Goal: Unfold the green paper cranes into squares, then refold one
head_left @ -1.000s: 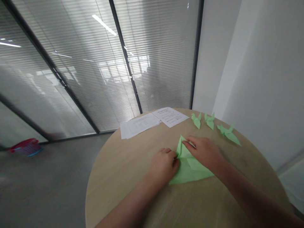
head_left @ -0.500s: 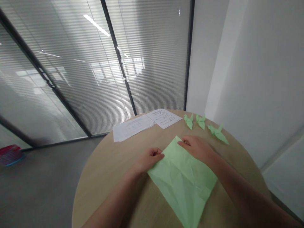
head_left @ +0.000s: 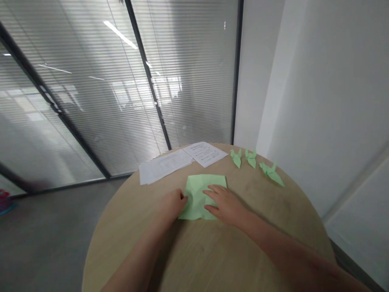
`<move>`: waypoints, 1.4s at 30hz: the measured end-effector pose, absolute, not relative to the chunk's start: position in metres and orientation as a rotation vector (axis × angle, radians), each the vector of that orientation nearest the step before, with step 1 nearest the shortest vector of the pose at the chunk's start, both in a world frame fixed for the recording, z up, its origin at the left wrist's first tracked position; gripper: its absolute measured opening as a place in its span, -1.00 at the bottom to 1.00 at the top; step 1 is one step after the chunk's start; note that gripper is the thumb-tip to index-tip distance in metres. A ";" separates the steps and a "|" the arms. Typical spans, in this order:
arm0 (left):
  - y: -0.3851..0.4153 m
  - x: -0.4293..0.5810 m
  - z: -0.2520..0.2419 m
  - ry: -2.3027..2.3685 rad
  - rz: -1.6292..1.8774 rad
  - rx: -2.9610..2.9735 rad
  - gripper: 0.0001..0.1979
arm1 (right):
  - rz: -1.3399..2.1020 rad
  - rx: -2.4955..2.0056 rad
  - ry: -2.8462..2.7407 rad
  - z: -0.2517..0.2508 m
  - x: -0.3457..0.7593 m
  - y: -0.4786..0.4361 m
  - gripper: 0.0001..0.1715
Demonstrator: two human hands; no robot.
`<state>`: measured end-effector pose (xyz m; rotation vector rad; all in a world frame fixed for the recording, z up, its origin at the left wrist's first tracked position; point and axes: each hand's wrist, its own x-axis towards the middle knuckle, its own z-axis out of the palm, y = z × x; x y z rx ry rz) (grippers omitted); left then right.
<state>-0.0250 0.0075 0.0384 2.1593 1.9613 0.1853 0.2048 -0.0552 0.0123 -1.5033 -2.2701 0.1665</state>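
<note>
One piece of green paper (head_left: 195, 196) lay on the round worktop (head_left: 212, 251), nearer the person than three folded green birds (head_left: 271, 174). The left hand (head_left: 174, 204) curled at its left edge, though whether it pinched the paper could not be told; the right hand (head_left: 226, 205) was spread loose over the right part, gripping nothing. The piece looked light, thin and pliable, easily creased or torn, so its edges or corners seemed the best hold. At far left, a red-and-blue container (head_left: 4, 201) was cut off, contents unseen.
</note>
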 end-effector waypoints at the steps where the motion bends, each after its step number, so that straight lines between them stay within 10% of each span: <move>1: 0.003 -0.024 0.041 2.000 0.143 2.221 -0.80 | 0.217 -1.536 -2.320 0.007 0.204 -0.055 -0.24; 7: -0.013 -0.002 0.033 1.672 0.444 2.669 -0.71 | 0.404 -1.529 -2.546 -0.009 0.212 -0.045 0.03; 26: 0.001 -0.016 -0.008 1.882 0.180 2.379 -0.20 | 0.157 -1.957 -2.331 -0.040 0.244 -0.035 -0.20; 42: 0.025 0.002 0.024 2.157 0.375 1.999 -0.61 | 0.111 -1.860 -2.221 -0.061 0.245 -0.024 -0.23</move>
